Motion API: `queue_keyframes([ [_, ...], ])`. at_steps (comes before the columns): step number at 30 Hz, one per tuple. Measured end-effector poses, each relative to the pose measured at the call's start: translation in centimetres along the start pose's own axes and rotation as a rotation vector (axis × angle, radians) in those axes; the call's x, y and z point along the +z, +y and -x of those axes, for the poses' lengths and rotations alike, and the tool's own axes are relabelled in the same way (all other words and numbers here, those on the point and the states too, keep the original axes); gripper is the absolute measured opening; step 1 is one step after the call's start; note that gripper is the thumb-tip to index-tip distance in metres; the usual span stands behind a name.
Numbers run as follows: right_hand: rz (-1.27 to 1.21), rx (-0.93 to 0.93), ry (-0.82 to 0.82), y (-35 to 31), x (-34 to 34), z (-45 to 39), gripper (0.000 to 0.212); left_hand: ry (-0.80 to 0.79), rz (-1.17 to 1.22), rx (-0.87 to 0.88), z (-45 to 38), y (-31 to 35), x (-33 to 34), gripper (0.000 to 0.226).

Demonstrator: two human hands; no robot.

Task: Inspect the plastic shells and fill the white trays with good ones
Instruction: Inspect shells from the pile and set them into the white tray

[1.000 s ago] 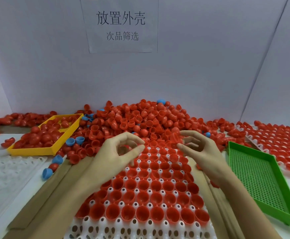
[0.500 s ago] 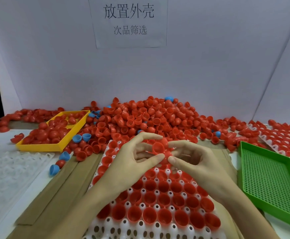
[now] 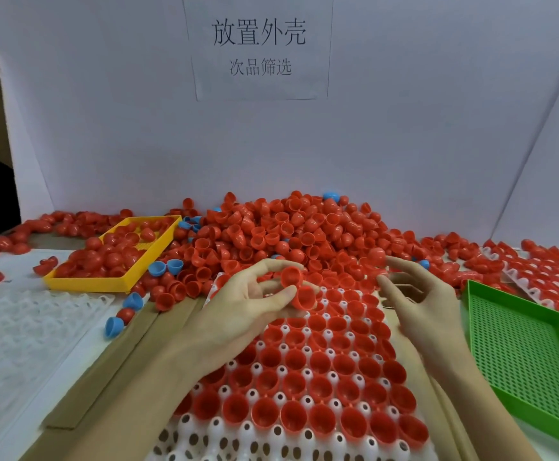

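A person's left hand (image 3: 245, 304) is pinching two red plastic shells (image 3: 296, 287) between thumb and fingertips above the far end of a white tray (image 3: 304, 434), whose pockets are holding rows of red shells with their open sides up (the nearest row is showing bare white). The right hand (image 3: 421, 294) is hovering beside it with fingers loosely spread and holding nothing, just in front of the big heap of loose shells (image 3: 288, 234). A yellow tray (image 3: 85, 284) of shells is sitting to the left, a green perforated tray (image 3: 521, 344) to the right, and a paper sign (image 3: 260, 48) is hanging on the wall behind.
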State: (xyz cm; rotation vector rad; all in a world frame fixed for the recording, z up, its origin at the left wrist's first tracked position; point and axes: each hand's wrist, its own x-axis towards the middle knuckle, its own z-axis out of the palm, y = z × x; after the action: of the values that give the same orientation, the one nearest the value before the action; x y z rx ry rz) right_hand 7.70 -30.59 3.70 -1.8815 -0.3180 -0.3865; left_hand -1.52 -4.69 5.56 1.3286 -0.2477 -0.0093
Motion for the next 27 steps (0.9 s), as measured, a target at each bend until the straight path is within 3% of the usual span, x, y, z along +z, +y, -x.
queue_keyframes([
  [4, 0.2, -0.016, 0.121, 2.1, -0.2, -1.1, 0.038, -0.004, -0.056, -0.003, 0.1, 0.1, -0.1, 0.034],
  [8, 0.204, -0.046, 0.131, 2.8, -0.2, -1.4, 0.049, 0.005, -0.046, -0.013, 0.1, 0.1, -0.1, 0.032],
  [11, 0.214, -0.074, 0.126, 3.0, -0.3, -1.3, 0.045, 0.028, -0.078, 0.003, 0.0, 0.0, -0.1, 0.032],
  [17, -0.04, -0.21, -0.141, -0.2, 0.5, 0.4, 0.025, 0.108, -0.297, 0.055, -0.3, -0.7, -0.1, 0.028],
  [21, -0.123, -0.369, -0.383, -3.4, 2.9, 2.8, 0.027, 0.088, -0.471, 0.103, -0.1, -0.5, 0.1, 0.027],
  [25, -0.086, -0.381, -0.401, -3.8, 4.4, 3.7, 0.037, 0.079, -0.846, 0.174, 0.2, -0.4, 0.1, 0.027],
  [27, -0.093, -0.378, -0.406, -3.5, 4.3, 3.6, 0.039, 0.072, -0.915, 0.224, 0.5, -0.3, 0.5, 0.028],
])
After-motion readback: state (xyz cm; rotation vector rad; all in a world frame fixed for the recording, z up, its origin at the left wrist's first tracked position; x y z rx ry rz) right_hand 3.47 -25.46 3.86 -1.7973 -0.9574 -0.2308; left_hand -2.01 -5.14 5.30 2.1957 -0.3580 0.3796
